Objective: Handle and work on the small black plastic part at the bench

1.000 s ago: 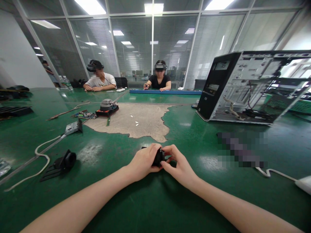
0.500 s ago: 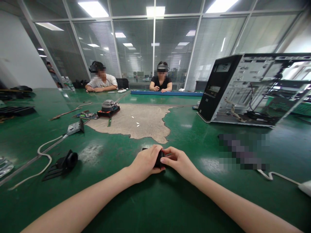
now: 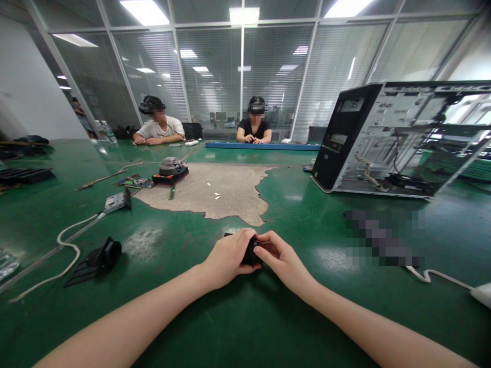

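Worktop [image 3: 238, 327] smooth, glossy; bare patch [image 3: 238, 186] matt, rough at the edges. Computer case [image 3: 383, 148]: bare metal frame [image 3: 395, 107], black plastic front [image 3: 344, 122]. Bottles [image 3: 109, 132] clear shiny plastic. Wall panes [image 3: 209, 82] smooth glass. Held black part [image 3: 250, 253] likely plastic, mostly covered, finish unclear.

Bright, even light from above: rectangular white light panels [image 3: 144, 12] show in the tall grey glass partition [image 3: 209, 87], pale glare spots the glossy green tabletop [image 3: 295, 332], soft shadow under bare left hand [image 3: 229, 256] and bare right hand [image 3: 283, 258]. Wide-angle distortion, partition bars splay outward at both sides. Small black part [image 3: 250, 255] in hand lacks detail; mosaic blocks cover an elongated dark purplish object [image 3: 378, 239].
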`<state>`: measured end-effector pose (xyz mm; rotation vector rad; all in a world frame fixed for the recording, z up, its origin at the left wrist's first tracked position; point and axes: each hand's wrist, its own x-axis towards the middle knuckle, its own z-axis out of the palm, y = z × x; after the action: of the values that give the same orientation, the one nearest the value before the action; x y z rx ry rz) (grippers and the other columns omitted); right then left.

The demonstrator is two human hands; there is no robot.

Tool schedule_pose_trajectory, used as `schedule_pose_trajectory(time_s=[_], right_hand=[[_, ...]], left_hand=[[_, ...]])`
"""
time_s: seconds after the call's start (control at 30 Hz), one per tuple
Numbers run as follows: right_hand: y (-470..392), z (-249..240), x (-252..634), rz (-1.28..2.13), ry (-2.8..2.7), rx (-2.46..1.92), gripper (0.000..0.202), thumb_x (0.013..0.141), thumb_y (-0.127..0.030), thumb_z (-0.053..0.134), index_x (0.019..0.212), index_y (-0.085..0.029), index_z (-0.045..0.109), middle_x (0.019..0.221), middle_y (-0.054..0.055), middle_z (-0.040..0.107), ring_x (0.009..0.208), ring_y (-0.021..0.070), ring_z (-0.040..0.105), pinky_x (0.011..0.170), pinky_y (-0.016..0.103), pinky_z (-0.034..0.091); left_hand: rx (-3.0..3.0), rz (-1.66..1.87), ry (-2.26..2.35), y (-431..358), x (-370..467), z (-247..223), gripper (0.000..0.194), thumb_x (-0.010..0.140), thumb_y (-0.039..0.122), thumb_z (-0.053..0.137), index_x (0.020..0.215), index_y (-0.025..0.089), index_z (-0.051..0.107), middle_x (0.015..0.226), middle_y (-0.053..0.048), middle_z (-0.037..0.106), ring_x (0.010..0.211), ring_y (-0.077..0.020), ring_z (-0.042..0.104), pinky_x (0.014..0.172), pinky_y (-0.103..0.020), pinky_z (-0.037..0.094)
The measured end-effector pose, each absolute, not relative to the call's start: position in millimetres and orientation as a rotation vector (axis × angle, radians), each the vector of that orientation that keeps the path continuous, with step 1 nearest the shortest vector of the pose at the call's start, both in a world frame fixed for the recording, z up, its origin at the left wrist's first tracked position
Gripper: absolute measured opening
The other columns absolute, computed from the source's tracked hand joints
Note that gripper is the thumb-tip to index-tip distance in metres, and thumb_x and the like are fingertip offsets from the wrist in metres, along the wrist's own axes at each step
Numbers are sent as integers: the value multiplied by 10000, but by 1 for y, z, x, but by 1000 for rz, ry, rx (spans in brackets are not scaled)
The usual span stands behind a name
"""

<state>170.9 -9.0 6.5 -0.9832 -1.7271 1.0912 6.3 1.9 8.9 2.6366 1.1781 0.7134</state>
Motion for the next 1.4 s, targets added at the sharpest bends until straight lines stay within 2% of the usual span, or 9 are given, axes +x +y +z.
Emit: schedule_pose_trajectory(time_s=[0.13,0.3,0.47,0.67,0.83,0.93,1.1,1.2,1.4], right_hand=[[-11,6,170,1176,-1705,-977,127,791,-253,508,903,-197,485,872,21,569,785,152,583,707,302,489],[-15,7,171,998,-1799,-914,166,775,-212,535,935,-205,489,930,24,515,883,160,538,781,306,477],[-13,7,169,1099,-1745,-927,103,804,-250,497,893,-204,477,867,12,515,818,152,557,665,276,509],[-14,4,170,1117,-1762,-977,202,806,-208,492,1000,-208,437,943,38,536,809,147,570,717,312,504],[-18,7,171,940,-1843,-899,191,774,-188,538,954,-212,478,964,32,489,910,163,518,773,300,484],[-16,7,171,980,-1806,-901,116,803,-215,499,919,-214,483,939,25,488,875,152,530,731,286,498],[-12,5,170,1099,-1742,-948,158,802,-217,499,954,-209,452,939,29,524,877,158,556,719,296,507],[-14,4,170,1101,-1783,-969,188,811,-214,482,995,-207,446,946,36,542,827,151,569,728,314,506],[-18,7,170,822,-1875,-903,179,776,-190,525,949,-219,488,988,43,488,932,176,504,761,311,492]], left_hand=[[2664,706,1173,2,6,9,599,685,304,642,1157,216,285,1098,-68,502,931,-250,544,779,-367,446],[2671,689,1196,2,5,9,576,678,260,638,1142,211,302,1070,-60,517,894,-243,557,753,-355,453],[2680,707,1179,1,5,8,567,685,270,631,1141,204,300,1070,-68,513,903,-241,551,754,-353,452],[2730,737,1161,2,5,9,554,671,258,645,1119,187,328,1017,-59,525,882,-231,527,759,-348,430],[2823,736,1165,2,5,10,581,645,214,655,1128,178,334,1051,-57,524,827,-225,479,747,-357,412],[2816,753,1193,1,6,10,558,661,265,651,1124,179,353,1029,-53,539,792,-221,457,734,-365,402],[2771,828,1186,1,7,11,573,640,282,681,1108,191,364,1019,-60,532,965,-265,442,832,-410,357],[2741,825,1064,3,6,10,567,664,239,656,1124,196,328,1050,-65,521,1000,-238,474,882,-401,345],[2735,779,1021,3,5,11,601,672,171,622,1160,208,272,1096,-62,507,1022,-224,486,902,-394,344]])
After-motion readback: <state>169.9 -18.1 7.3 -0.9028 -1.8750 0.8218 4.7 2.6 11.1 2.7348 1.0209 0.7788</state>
